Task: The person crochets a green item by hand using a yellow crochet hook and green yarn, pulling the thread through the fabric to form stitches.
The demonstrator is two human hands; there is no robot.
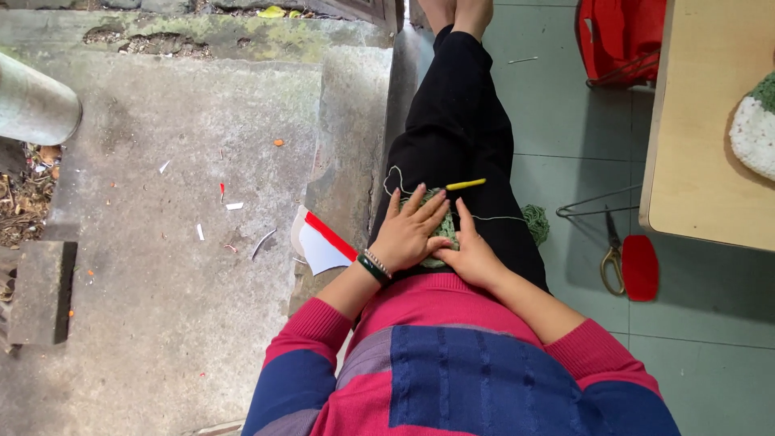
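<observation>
Seen from above, a seated person's 2 hands lie on their lap. The left hand (408, 230) is spread flat, fingers wide, pressing down a small green crochet piece (444, 226); the right hand (472, 254) rests flat on the piece's other edge, thumb out, gripping nothing. A yellow crochet hook (466, 185) lies loose on the black trousers (460, 121) just beyond the piece, with pale yarn (500, 218) trailing to a green yarn ball (535, 222) on the floor beside the piece. The piece looks small, so the work seems at an early stage. Farther from the piece, scissors (611, 254) lie under a wooden table (694, 161). No containers show clearly.
</observation>
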